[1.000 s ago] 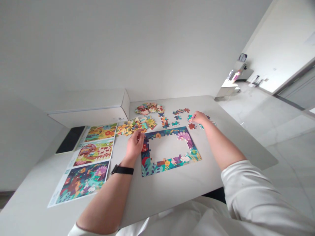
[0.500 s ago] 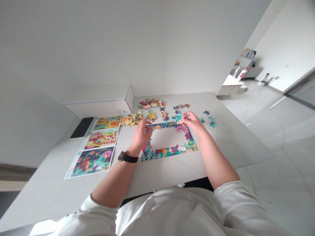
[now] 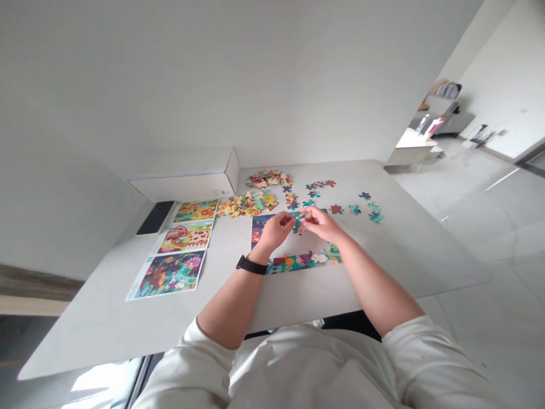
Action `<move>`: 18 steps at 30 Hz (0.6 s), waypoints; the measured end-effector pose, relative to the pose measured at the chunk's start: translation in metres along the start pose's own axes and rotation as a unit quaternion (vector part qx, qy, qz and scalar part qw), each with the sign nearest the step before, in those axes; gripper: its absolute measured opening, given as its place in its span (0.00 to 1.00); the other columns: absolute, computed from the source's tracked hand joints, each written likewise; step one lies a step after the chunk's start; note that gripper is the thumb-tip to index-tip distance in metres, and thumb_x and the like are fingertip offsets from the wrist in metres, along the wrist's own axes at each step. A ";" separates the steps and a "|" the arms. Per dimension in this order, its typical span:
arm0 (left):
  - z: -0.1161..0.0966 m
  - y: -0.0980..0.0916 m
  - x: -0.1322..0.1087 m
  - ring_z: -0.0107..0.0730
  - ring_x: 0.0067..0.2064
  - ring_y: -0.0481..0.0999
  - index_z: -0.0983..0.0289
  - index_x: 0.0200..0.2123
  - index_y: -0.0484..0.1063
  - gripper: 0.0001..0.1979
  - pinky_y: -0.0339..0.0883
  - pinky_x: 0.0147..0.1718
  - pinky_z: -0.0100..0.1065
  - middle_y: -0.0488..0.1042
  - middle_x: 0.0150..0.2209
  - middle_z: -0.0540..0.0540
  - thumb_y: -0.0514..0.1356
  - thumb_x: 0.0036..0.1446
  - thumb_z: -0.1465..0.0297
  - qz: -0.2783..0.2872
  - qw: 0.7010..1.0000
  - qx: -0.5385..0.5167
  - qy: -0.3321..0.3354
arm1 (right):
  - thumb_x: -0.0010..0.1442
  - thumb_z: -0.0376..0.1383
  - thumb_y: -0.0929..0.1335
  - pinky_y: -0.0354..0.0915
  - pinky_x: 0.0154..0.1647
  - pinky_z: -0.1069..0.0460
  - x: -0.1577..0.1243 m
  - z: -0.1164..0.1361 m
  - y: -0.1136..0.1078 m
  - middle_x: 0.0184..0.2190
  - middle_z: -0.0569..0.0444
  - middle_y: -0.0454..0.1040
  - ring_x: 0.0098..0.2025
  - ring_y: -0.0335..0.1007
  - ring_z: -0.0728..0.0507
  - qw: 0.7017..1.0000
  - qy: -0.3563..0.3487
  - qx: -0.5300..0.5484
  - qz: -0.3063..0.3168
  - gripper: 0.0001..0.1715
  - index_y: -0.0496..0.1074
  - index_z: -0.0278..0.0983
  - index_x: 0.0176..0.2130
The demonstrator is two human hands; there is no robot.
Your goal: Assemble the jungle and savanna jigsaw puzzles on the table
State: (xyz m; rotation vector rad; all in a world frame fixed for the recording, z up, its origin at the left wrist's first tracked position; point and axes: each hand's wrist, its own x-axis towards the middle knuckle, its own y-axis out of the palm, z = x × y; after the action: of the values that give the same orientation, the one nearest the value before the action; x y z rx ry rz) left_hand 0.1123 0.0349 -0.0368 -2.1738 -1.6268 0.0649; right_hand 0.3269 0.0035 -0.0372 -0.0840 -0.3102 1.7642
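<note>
My left hand (image 3: 279, 225) and my right hand (image 3: 318, 222) meet above the middle of a colourful puzzle frame (image 3: 298, 262) on the white table (image 3: 340, 284). Both pinch a small teal puzzle piece (image 3: 298, 222) between their fingertips. A black watch (image 3: 251, 264) sits on my left wrist. The hands hide the frame's top edge.
Loose pieces lie behind the frame: a yellow heap (image 3: 247, 204), a reddish heap (image 3: 268, 179) and scattered teal ones (image 3: 366, 210) to the right. Three picture sheets (image 3: 181, 250) lie at left, with a dark phone (image 3: 155, 217) and a white box (image 3: 187, 176) behind them.
My right hand came back from the loose pieces at the far right with a piece. My left hand left the frame's left edge and joined it over the middle. The camera view shifted.
</note>
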 end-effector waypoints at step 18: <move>0.010 0.020 -0.014 0.29 0.34 0.78 0.60 0.43 0.73 0.28 0.72 0.31 0.30 0.79 0.37 0.53 0.77 0.51 0.48 -0.013 0.955 -0.277 -0.103 | 0.61 0.62 0.74 0.72 0.45 0.48 -0.001 -0.001 -0.007 0.35 0.56 0.79 0.40 0.77 0.42 0.997 0.025 0.004 -0.067 0.28 0.71 0.42 0.36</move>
State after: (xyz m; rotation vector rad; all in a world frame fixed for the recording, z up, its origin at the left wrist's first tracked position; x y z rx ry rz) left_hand 0.1231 0.0204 -0.0560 -2.6279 -1.9733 -0.2042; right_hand 0.3336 0.0043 -0.0364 -0.0990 -0.2673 1.6284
